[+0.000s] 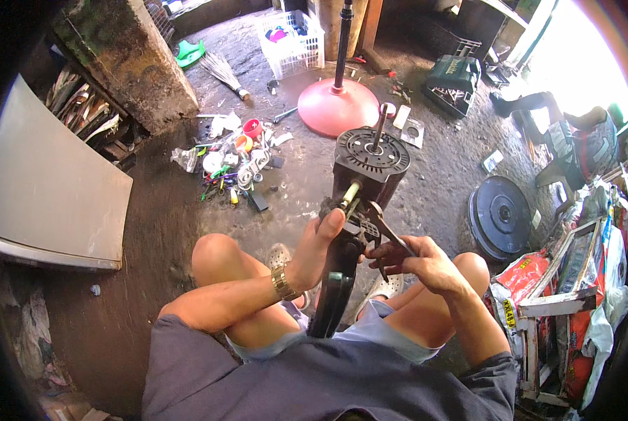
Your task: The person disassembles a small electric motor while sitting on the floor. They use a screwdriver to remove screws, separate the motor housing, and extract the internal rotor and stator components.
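Left forearm crosses the knee, left hand [319, 242] wrapped shut around the black plastic fan motor housing [368, 165] (steel shaft pointing away), held above the lap. Right hand [413, 258], fingers curled closed, grips grey metal pliers [386, 231] against the housing's neck.

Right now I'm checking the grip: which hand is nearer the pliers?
Right. The right hand holds the pliers by the handles. The left hand grips the fan motor's neck just beside the pliers' jaws.
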Action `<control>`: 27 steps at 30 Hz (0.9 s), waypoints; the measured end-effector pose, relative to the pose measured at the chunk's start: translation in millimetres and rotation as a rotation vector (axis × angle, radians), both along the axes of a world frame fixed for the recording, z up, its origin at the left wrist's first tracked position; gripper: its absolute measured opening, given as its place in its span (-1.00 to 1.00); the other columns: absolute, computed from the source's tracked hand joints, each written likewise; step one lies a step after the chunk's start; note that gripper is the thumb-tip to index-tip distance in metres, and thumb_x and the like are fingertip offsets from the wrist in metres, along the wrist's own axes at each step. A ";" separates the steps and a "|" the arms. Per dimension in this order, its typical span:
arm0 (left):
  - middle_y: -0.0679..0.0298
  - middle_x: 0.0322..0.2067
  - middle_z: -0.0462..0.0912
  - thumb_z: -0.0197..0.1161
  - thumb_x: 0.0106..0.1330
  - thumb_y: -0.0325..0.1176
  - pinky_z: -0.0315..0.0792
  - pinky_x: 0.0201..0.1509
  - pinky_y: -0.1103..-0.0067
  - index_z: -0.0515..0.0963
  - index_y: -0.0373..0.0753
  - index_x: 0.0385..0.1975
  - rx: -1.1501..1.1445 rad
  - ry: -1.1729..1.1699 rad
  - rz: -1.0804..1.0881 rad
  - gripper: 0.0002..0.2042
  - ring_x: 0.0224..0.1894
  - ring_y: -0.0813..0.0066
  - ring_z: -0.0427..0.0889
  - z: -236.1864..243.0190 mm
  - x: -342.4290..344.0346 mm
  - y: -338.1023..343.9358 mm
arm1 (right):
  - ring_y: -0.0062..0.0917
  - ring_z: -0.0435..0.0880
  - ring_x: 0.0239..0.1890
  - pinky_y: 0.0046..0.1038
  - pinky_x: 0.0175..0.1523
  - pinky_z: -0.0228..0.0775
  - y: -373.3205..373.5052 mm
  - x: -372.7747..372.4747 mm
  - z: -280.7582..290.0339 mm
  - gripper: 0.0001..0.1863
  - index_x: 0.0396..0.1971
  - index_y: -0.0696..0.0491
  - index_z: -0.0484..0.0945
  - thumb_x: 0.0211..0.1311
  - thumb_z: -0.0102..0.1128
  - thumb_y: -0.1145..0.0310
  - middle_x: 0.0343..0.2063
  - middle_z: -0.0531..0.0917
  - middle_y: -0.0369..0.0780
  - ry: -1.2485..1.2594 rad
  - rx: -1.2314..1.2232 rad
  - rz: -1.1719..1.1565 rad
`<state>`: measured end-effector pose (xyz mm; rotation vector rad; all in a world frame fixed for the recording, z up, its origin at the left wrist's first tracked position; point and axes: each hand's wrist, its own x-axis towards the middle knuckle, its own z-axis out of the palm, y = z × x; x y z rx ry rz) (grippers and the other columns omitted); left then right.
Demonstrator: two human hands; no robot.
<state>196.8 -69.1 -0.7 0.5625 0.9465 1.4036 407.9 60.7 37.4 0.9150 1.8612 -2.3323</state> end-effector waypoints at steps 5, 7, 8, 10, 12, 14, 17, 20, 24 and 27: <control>0.20 -0.25 0.72 0.12 0.21 0.55 0.65 -0.16 0.50 0.47 -0.31 0.20 -0.009 0.032 0.005 -0.06 -0.29 0.50 0.73 0.9 0.7 2.4 | -0.49 0.65 0.07 -0.42 0.17 0.49 3.9 -2.2 -0.1 -0.47 0.10 0.17 0.64 0.08 -0.03 0.65 0.00 0.73 -0.19 0.016 -0.058 0.012; 0.21 -0.26 0.73 0.13 0.20 0.55 0.65 -0.15 0.50 0.47 -0.31 0.20 -0.001 0.036 0.026 -0.06 -0.29 0.49 0.73 2.2 2.2 3.5 | -0.49 0.66 0.06 -0.42 0.16 0.49 5.6 -4.3 0.3 -0.48 0.08 0.17 0.65 0.09 -0.04 0.65 0.00 0.73 -0.19 -0.006 -0.009 0.042; 0.21 -0.26 0.73 0.13 0.20 0.55 0.66 -0.15 0.49 0.47 -0.31 0.20 -0.006 0.041 0.026 -0.06 -0.29 0.49 0.73 3.0 2.5 3.8 | -0.49 0.66 0.06 -0.42 0.16 0.50 6.9 -5.4 0.9 -0.48 0.08 0.17 0.65 0.09 -0.04 0.65 0.00 0.73 -0.18 -0.048 0.021 0.069; 0.21 -0.27 0.73 0.13 0.20 0.54 0.67 -0.14 0.49 0.46 -0.32 0.20 -0.009 0.051 0.024 -0.06 -0.28 0.48 0.74 4.2 3.0 4.4 | -0.43 0.66 0.09 -0.38 0.17 0.52 9.6 -7.3 1.6 -0.44 0.11 0.18 0.61 0.02 -0.04 0.63 0.01 0.72 -0.15 0.004 0.014 0.078; 0.20 -0.26 0.73 0.13 0.21 0.53 0.67 -0.14 0.50 0.46 -0.33 0.20 -0.002 0.055 0.030 -0.06 -0.29 0.47 0.74 3.9 3.8 4.3 | -0.41 0.66 0.09 -0.36 0.17 0.54 11.8 -9.3 0.1 -0.42 0.15 0.18 0.55 0.02 -0.03 0.63 0.00 0.71 -0.14 0.014 -0.027 0.046; 0.19 -0.26 0.73 0.12 0.23 0.53 0.67 -0.15 0.50 0.46 -0.33 0.19 -0.010 0.040 0.028 -0.08 -0.30 0.46 0.75 2.4 5.2 3.5 | -0.44 0.67 0.05 -0.37 0.16 0.54 10.3 -9.5 -4.7 -0.42 0.19 0.17 0.49 0.08 -0.02 0.63 -0.04 0.70 -0.14 0.079 -0.145 -0.012; 0.17 -0.27 0.74 0.09 0.25 0.52 0.67 -0.17 0.51 0.47 -0.33 0.18 0.004 0.077 0.032 -0.09 -0.32 0.45 0.75 -1.3 4.7 6.5 | -0.59 0.65 -0.12 -0.48 -0.02 0.49 9.0 -15.7 -19.1 -0.56 0.20 0.08 0.48 0.38 0.24 0.26 -0.17 0.69 -0.28 -0.005 -0.119 0.002; 0.16 -0.30 0.74 0.06 0.27 0.52 0.67 -0.18 0.51 0.50 -0.33 0.13 -0.025 0.051 0.022 -0.11 -0.34 0.44 0.75 -3.7 3.8 8.5 | -0.67 0.60 -0.25 -0.51 -0.13 0.45 14.7 -23.6 -32.7 -0.53 -0.01 0.03 0.67 0.37 0.33 -0.08 -0.32 0.67 -0.36 -0.055 -0.021 0.179; 0.15 -0.36 0.74 0.04 0.27 0.53 0.66 -0.19 0.51 0.54 -0.32 0.05 -0.060 0.043 0.058 -0.13 -0.37 0.42 0.74 -6.1 1.8 11.6 | -0.67 0.59 -0.39 -0.49 -0.27 0.45 21.1 -30.8 -41.3 -0.54 -0.18 0.02 0.75 0.35 0.34 -0.12 -0.45 0.65 -0.37 -0.082 0.058 0.155; 0.17 -0.37 0.73 0.03 0.26 0.55 0.66 -0.19 0.52 0.58 -0.30 -0.03 -0.118 0.014 0.084 -0.14 -0.39 0.41 0.73 -8.4 -3.0 15.1 | -0.64 0.53 -0.63 -0.49 -0.50 0.38 20.3 -37.1 -45.3 -0.48 -0.36 0.05 0.78 0.33 0.32 -0.18 -0.67 0.54 -0.36 -0.107 0.203 0.088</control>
